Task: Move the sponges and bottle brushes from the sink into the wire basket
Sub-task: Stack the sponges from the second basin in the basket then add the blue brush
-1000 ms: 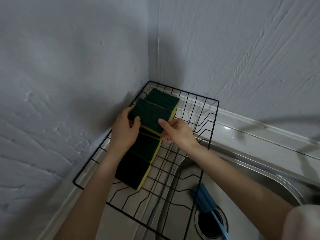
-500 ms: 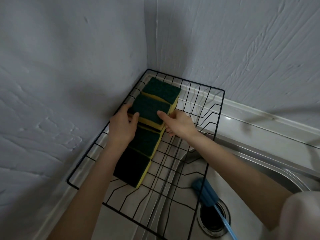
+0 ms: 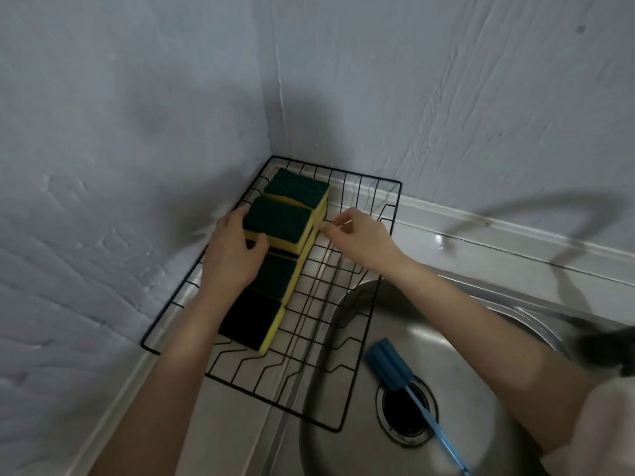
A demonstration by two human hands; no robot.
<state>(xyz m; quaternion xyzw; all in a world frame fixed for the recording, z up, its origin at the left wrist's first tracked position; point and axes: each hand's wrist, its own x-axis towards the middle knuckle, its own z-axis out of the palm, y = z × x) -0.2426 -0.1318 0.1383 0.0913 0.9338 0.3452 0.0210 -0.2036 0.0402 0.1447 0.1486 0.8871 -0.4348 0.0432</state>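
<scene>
The right hand (image 3: 364, 240) has come off the upper sponge (image 3: 276, 223); half a second ago its fingers were touching the sponge's right end, and now they hang just beside it, loosely curled and holding nothing. The left hand (image 3: 233, 257) keeps its grip on the left end of this sponge, thumb in front and fingers behind. So I judge that the sponge is almost set down, and the sponges are nearly finished.

The sponges make one row along the left side of the wire basket (image 3: 371, 334), green faces up, the row running toward the wall corner.

The blue bottle brush (image 3: 390, 365) is not moved yet. It lies in the sink (image 3: 481, 324), head toward the basket, handle running toward the near right over the drain (image 3: 407, 412).
</scene>
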